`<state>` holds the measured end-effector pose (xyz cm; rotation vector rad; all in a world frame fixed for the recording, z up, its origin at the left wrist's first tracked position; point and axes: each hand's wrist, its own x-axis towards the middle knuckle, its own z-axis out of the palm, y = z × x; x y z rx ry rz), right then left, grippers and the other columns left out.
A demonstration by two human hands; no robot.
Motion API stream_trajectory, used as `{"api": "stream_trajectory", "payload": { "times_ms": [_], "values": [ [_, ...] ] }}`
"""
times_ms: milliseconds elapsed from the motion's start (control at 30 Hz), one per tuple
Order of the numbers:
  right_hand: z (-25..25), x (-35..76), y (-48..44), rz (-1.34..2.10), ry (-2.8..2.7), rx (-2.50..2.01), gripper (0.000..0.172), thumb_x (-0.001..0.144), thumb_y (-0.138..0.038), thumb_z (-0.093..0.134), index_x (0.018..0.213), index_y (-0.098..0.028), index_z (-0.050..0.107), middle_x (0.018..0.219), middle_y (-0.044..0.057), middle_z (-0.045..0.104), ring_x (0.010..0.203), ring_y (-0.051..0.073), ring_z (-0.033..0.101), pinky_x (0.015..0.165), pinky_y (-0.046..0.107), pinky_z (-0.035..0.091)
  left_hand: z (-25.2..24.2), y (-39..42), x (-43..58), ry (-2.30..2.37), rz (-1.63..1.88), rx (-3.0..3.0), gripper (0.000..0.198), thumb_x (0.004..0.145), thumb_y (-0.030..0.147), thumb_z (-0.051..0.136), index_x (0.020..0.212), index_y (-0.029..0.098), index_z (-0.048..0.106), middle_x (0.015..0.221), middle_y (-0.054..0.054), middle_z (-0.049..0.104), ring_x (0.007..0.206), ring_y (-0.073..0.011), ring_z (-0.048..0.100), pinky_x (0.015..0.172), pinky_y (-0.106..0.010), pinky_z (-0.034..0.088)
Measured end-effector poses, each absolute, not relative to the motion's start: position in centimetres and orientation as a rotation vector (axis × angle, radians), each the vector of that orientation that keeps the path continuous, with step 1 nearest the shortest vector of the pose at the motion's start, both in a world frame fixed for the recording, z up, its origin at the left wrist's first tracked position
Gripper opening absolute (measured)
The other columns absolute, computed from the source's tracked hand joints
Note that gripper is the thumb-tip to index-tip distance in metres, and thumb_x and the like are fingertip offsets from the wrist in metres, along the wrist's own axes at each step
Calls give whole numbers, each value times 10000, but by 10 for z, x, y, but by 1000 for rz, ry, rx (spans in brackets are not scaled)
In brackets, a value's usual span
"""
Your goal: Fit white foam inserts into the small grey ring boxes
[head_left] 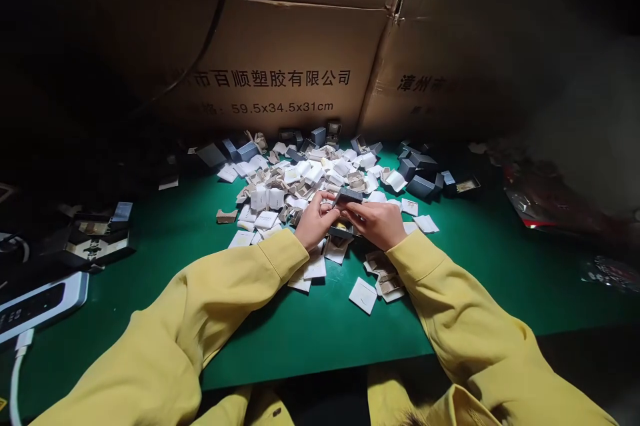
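Between my two hands is a small dark hinged box (pixel 349 195) with its lid raised, held over the front of a paper heap. My left hand (pixel 316 221) grips its left side, fingers and thumb closed on it. From the right, my right hand (pixel 376 221) pinches the box, its fingers partly covering the opening. Something pale yellowish shows inside, too small to make out. Under and around both hands lie many white folded papers (pixel 266 220) and brown-grey card inserts (pixel 385 277).
Dark small boxes (pixel 423 186) lie behind and right of the heap. More open boxes (pixel 97 237) sit at left, near a white device (pixel 43 306) with a cable. Large cartons (pixel 280 46) stand along the back. Clear plastic bags (pixel 545 203) lie at right on the green table (pixel 310 339).
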<state>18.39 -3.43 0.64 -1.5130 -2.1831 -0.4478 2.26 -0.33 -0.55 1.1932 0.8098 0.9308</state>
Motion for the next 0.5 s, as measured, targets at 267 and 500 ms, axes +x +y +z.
{"api": "stream_trajectory", "payload": {
  "times_ms": [267, 500],
  "values": [
    [10, 189, -34, -475, -2120, -1351, 255, 880, -356, 475, 947, -246, 695, 650, -11, 699, 530, 94, 590, 475, 233, 267, -6, 0, 22, 905, 947, 1176, 262, 705, 229, 572, 926, 194, 435, 551, 66, 526, 464, -74, 487, 453, -172, 390],
    [16, 198, -34, -279, -2185, -1179, 286, 882, -338, 461, 865, -210, 716, 704, 15, 716, 563, 95, 618, 508, 213, 351, -8, 1, 22, 951, 960, 1157, 206, 790, 307, 492, 961, 198, 457, 516, 68, 455, 398, -68, 413, 409, -172, 332]
  ]
}}
